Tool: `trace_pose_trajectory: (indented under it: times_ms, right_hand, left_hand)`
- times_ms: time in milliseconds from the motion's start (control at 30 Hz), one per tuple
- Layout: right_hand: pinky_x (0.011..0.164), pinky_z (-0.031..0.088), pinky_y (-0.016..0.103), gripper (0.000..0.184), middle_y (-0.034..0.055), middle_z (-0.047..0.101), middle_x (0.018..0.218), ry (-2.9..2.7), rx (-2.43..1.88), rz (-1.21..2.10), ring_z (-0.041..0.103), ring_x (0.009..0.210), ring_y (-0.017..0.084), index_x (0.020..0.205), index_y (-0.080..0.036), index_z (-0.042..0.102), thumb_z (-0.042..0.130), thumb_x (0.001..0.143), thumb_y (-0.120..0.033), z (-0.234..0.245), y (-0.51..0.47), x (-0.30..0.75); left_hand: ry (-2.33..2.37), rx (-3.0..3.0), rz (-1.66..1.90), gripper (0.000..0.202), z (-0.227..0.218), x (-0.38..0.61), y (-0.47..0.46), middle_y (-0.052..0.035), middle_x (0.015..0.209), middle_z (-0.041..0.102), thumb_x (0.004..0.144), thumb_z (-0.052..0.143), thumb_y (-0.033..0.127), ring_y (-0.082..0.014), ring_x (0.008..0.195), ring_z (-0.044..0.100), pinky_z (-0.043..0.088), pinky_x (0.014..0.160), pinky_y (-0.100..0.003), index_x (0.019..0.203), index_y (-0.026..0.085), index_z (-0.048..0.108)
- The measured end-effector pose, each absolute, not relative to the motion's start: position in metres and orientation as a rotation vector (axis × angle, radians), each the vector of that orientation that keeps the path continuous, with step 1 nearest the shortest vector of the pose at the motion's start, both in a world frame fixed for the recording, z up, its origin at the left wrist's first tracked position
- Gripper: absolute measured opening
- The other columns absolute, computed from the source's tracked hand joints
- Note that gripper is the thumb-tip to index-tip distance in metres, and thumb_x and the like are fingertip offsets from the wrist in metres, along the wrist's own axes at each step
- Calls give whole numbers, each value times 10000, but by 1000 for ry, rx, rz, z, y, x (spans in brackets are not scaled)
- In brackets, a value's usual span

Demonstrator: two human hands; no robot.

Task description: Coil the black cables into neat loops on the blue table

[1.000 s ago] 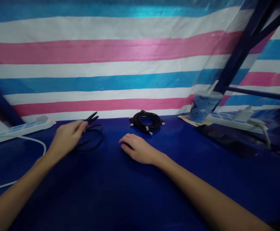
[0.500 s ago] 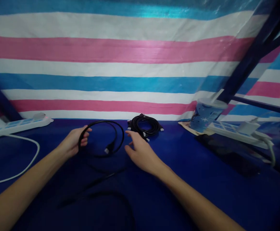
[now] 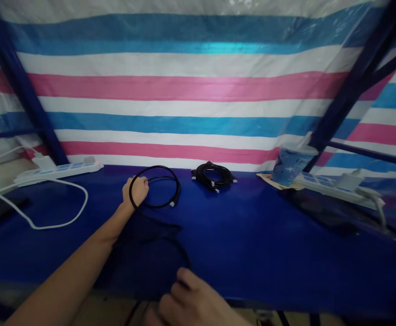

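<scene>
One cable loop (image 3: 157,207) rings the left hand (image 3: 137,192) over the counter (image 3: 259,244), its fingers closed on the cable; the fingers of the right hand (image 3: 191,296) clamp a length near the front edge. Rearward stand one coil (image 3: 203,180), one cup (image 3: 290,168) and two power strips (image 3: 70,169).

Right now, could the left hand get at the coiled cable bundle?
Probably yes: the bundle lies uncovered to the right of the left hand, though the black cable loop is partly between them.
</scene>
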State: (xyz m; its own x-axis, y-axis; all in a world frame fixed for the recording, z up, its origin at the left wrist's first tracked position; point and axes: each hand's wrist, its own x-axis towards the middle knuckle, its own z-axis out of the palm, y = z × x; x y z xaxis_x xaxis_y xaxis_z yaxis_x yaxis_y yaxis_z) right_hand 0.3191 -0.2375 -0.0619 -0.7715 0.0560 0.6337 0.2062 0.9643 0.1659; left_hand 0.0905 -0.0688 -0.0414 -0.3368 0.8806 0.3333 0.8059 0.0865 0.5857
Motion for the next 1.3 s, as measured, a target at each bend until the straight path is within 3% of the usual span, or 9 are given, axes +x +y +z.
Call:
trace_pose_trajectory:
  times_ms: [133,267,367,533,700,833,900,1100,1300]
  right_hand:
    - [487,366,198,256,-11,608,701,-2153,-705,578,504,553,85,991,-190,603,445,823,-80,25,-222,347]
    - [370,205,197,158,-63,379,544,-1820,-966,1020,286,390,55,987,-190,577,491,860,-228,84,-165,340]
    - [370,185,209,88,-39,423,542,-1895,-1125,877,292,405,60,891,-181,583,555,807,-188,98,-119,320]
    - [395,198,222,52,-19,469,540,-1805,-1017,965,326,432,70,756,-172,565,613,740,-186,99,-75,312]
    - [632,443,273,144,27,603,720,-1472,-478,1480,555,661,127,852,-158,613,542,772,-254,74,-68,314]
    - [878,418,296,397,33,621,1127,-1549,-503,1364,535,1076,169,1022,-219,609,619,644,-100,33,-74,292]
    - [925,401,312,291,38,634,1085,-1422,-541,1299,552,1050,162,1002,-213,589,630,717,-172,20,-75,282]
    - [649,459,254,101,-67,431,535,-1005,-608,1452,496,516,96,851,-188,471,397,906,-229,21,-79,295]
    - [370,171,209,158,-113,178,472,-1325,-827,1502,112,383,59,834,-152,532,427,886,-257,17,-93,321]
  left_hand:
    - [1984,1662,1235,199,-15,73,-101,-114,967,711,739,576,303,-274,958,634,482,758,-323,835,182,700]
    - [1723,1507,1718,472,47,75,-143,-128,1198,627,907,298,423,-189,989,625,497,684,-251,1183,161,577]
    - [1240,1694,1425,566,88,110,-156,-130,1022,682,880,342,591,-187,682,654,486,514,-263,1127,169,628]
    - [1367,1816,1118,111,113,160,-120,20,451,480,787,590,161,-52,274,331,166,301,-186,870,129,656]
    - [989,854,1511,233,106,147,-69,97,426,242,807,334,-5,-24,293,194,140,342,-157,844,104,537]
    - [1003,642,1616,301,69,156,-51,93,467,255,743,267,-73,-36,332,243,182,370,-151,869,141,438]
    - [1036,626,1649,268,46,170,-52,73,508,330,772,290,-36,-52,383,336,248,400,-158,894,163,421]
    - [1223,1004,1639,218,11,173,-72,-37,848,564,711,580,114,-150,807,540,419,643,-241,917,185,568]
    - [1162,993,1256,265,1,150,-85,-64,827,542,658,529,128,-169,702,557,493,649,-350,918,169,561]
